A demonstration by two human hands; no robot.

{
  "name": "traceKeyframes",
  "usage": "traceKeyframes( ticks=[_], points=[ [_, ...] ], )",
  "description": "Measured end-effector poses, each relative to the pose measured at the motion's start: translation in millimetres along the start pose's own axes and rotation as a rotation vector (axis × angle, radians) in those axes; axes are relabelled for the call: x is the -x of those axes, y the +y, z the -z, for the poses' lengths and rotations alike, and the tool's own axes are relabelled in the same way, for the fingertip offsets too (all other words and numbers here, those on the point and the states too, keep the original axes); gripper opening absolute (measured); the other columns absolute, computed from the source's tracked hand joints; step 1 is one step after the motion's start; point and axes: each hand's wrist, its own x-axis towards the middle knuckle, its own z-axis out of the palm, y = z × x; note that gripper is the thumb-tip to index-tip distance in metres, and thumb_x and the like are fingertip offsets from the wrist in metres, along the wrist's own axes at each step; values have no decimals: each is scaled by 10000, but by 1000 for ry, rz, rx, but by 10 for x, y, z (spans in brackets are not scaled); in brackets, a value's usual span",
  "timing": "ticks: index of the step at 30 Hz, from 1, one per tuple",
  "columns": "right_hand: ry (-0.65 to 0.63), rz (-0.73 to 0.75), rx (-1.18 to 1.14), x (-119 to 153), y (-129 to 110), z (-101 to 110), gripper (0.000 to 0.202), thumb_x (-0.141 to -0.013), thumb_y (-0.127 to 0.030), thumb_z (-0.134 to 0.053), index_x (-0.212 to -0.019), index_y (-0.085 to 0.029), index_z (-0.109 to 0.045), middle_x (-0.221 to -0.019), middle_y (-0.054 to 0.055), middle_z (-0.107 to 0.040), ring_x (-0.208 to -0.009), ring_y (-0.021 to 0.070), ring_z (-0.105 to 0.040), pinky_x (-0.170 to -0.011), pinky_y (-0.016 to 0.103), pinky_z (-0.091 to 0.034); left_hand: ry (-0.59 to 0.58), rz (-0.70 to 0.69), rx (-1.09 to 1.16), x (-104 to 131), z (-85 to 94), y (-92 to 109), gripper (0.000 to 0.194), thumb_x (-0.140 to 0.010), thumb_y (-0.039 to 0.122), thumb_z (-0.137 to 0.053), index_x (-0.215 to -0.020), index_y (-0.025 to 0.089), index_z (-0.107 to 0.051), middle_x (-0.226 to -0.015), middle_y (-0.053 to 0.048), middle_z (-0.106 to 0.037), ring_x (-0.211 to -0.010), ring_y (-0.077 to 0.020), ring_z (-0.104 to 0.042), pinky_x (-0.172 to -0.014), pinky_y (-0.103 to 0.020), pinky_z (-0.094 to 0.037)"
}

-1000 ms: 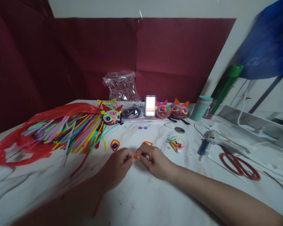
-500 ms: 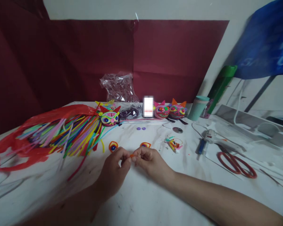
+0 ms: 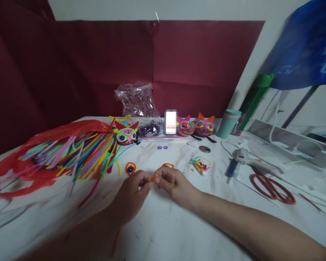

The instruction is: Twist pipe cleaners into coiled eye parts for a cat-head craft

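Note:
Between my two hands, over the middle of the table, an orange pipe cleaner (image 3: pixel 154 179) shows as a short bit at the fingertips. My left hand (image 3: pixel 132 192) is closed in a pinch on its left end. An orange-red length (image 3: pixel 115 241) hangs below my left wrist, likely the same strip. My right hand (image 3: pixel 176 185) pinches the other side with thumb and fingers. Just beyond my left hand lies an eye-shaped piece (image 3: pixel 130 168), orange and yellow around a blue centre. A second orange-rimmed eye piece (image 3: pixel 168 165) is partly hidden behind my right hand.
Many coloured pipe cleaners (image 3: pixel 84 159) lie on a red plastic bag (image 3: pixel 43 188) at left. Decorated animal heads (image 3: pixel 126 135) stand at the back. Two purple discs (image 3: pixel 162 147) and scraps (image 3: pixel 199 165) lie mid-table. At right are a glue gun (image 3: pixel 244 156), red-handled scissors (image 3: pixel 273 189) and a green cup (image 3: pixel 228 125).
My right hand has shifted slightly right, and more orange shows between the fingertips. The orange-red length below my left wrist has come into view.

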Motion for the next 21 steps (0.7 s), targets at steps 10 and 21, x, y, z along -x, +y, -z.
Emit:
traceKeyframes(
  ticks=[10,21],
  points=[
    [-94,191,520,48,-160,72,141,-720,-34,-459,-717,-145,-544,-670,15,-523,-628,122,-473,-590,229,-360,-26,-102,-136,38,-17,-35,133,-735,153,-444,-609,185,-420,-606,50,-419,-579,-110,-406,-553,-227,-305],
    [122,-63,-145,40,-59,-97,273,-708,-420,-610,-728,-151,-569,-627,-15,-510,-580,107,-443,-557,238,-360,97,101,238,69,-55,31,146,-745,278,-459,-631,188,-444,-519,79,-356,-469,-83,-315,-457,-199,-262]
  ],
)
